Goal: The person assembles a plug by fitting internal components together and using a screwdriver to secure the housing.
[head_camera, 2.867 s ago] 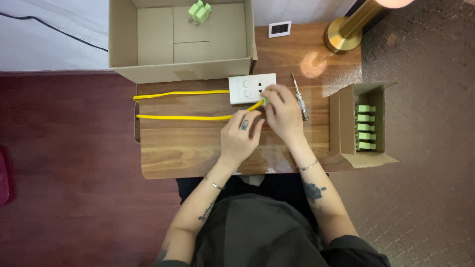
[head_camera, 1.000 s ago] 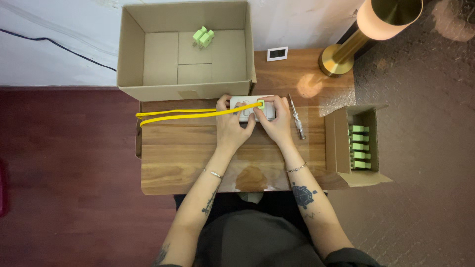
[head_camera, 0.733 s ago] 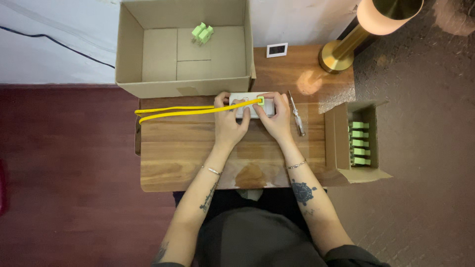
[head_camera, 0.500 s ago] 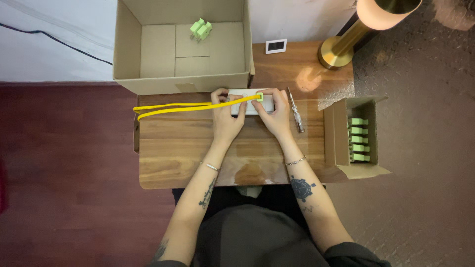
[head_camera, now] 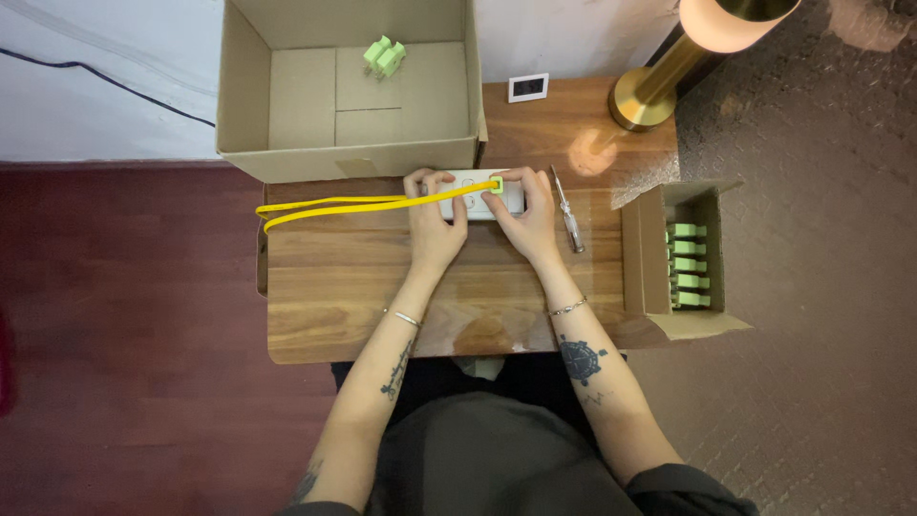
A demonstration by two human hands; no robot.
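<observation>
A white power strip (head_camera: pixel 480 194) is seen from above near the upper edge of a wooden table (head_camera: pixel 363 296), just below the centre top of the frame. It is pressed down by the left hand (head_camera: pixel 435 225), whose fingers lie flat and spread over its left end. A small green plug (head_camera: pixel 496 185) seated in the strip is pinched by the fingertips of the right hand (head_camera: pixel 523 215). A yellow cable (head_camera: pixel 353 204) runs from the plug leftward to the table's left edge. Directly above, a large open cardboard box (head_camera: pixel 250 105) holding two green plugs crowds the strip. A screwdriver (head_camera: pixel 566 208) lies just right of the right hand. At the right edge, a small carton (head_camera: pixel 645 253) of green plugs stands. Bare smooth wood lies open below the hands.
</observation>
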